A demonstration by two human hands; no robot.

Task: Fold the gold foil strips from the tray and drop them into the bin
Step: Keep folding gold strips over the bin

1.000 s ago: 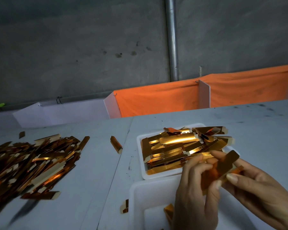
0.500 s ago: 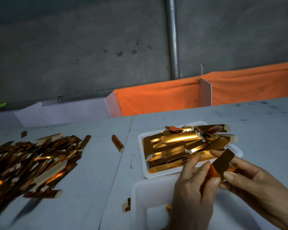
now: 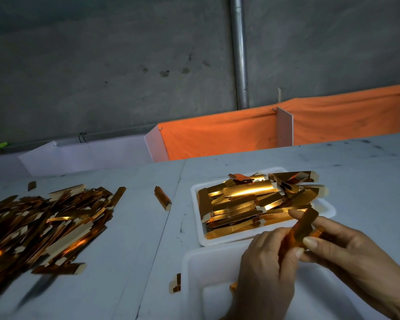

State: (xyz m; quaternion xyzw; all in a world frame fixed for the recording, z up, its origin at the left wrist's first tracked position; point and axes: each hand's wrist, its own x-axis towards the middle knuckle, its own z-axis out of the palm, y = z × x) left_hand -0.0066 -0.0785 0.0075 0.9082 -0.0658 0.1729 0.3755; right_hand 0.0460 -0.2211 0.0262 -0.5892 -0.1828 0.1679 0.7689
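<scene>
Holding one gold foil strip [image 3: 304, 227] between them at lower right of the frame: left hand [image 3: 264, 271] and right hand [image 3: 353, 257], both pinching it with curled fingers, above the white bin [image 3: 194, 273] at bottom centre. White tray [image 3: 195, 218], just beyond the bin, heaped with gold strips [image 3: 252, 199]. Large pile of strips [image 3: 39, 227] on the grey table [image 3: 136, 239], left of frame. One loose strip [image 3: 162, 201] between pile and tray.
</scene>
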